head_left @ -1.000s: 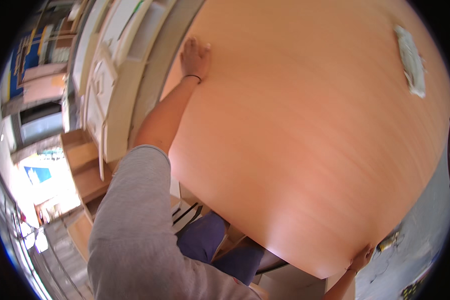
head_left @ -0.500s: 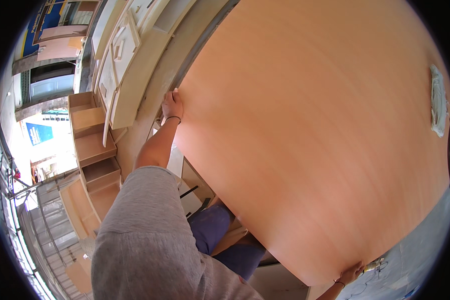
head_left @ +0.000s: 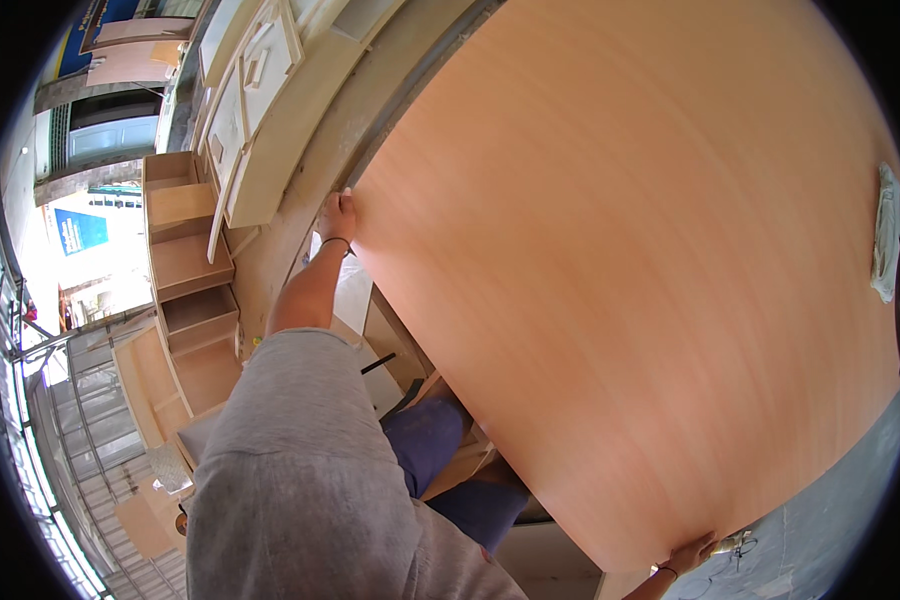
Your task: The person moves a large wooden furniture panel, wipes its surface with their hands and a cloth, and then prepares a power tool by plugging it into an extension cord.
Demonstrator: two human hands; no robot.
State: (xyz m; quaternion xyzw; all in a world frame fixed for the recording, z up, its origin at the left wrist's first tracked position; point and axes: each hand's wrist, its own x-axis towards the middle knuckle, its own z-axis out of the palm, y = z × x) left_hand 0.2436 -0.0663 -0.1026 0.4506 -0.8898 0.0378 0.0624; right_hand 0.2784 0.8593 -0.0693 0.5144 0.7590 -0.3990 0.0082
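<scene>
Open-fronted wooden shelving [head_left: 192,268] stood to the left of a broad wood-grain panel [head_left: 610,280].

The panel spread before the person, its left corner held in the left hand [head_left: 339,220]; the right hand [head_left: 690,554] lay at its lower right edge, whether closed I cannot tell. A folded white bundle [head_left: 886,238] rested toward the panel's right side.

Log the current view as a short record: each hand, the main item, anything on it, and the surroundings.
Left hand: at the board's left edge
Right hand: at its lower right edge
Main item: large, smooth, orange-brown board
On board: white bundle, far right
Surroundings: open wooden shelf unit, left
Clothing: grey sleeve
</scene>
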